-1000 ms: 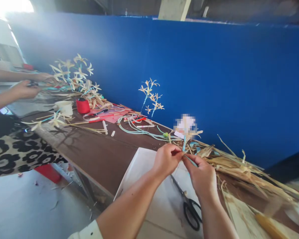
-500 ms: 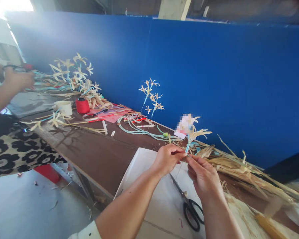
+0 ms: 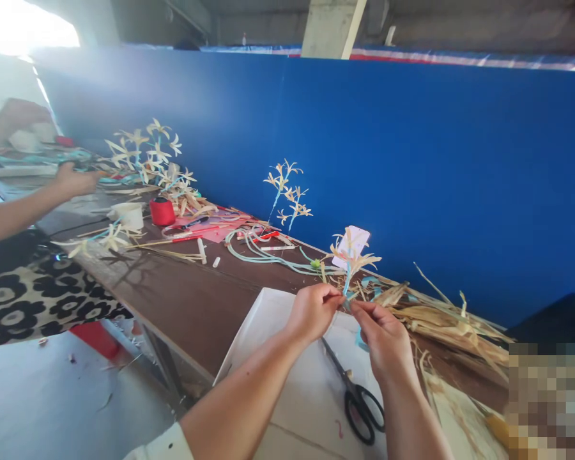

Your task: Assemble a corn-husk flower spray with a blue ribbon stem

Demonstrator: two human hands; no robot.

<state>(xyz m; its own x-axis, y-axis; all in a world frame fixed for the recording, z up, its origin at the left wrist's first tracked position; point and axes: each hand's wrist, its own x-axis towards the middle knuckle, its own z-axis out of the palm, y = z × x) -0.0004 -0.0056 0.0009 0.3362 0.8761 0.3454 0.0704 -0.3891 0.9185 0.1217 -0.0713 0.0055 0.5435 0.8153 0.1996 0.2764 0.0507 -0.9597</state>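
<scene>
My left hand [image 3: 316, 311] is closed, thumb and finger pinching the light-blue-wrapped stem of a pale dried-husk flower [image 3: 361, 260]. The flower stands upright above my fingertips. My right hand [image 3: 386, 335] meets it from the other side, its fingertips closed on a light-blue strip [image 3: 347, 303] at the base of the stem. Some of the same light blue shows under my right palm. Below my hands, black-handled scissors [image 3: 361, 409] lie on a white tray [image 3: 287, 390], blades pointing away and apart from both hands.
Dried husks [image 3: 453, 326] lie at right. Further left are pale tubing [image 3: 249, 252], a red thread spool [image 3: 161, 211], a white cup [image 3: 128, 216] and several finished flowers [image 3: 158, 150]. A co-worker's hands [image 3: 79, 180] are at far left. A blue panel [image 3: 412, 160] stands behind the table.
My hands and the flower sit slightly further left and lower in view, and the flower has turned. The co-worker's hands have moved apart, one raised. The view has tilted up a little.
</scene>
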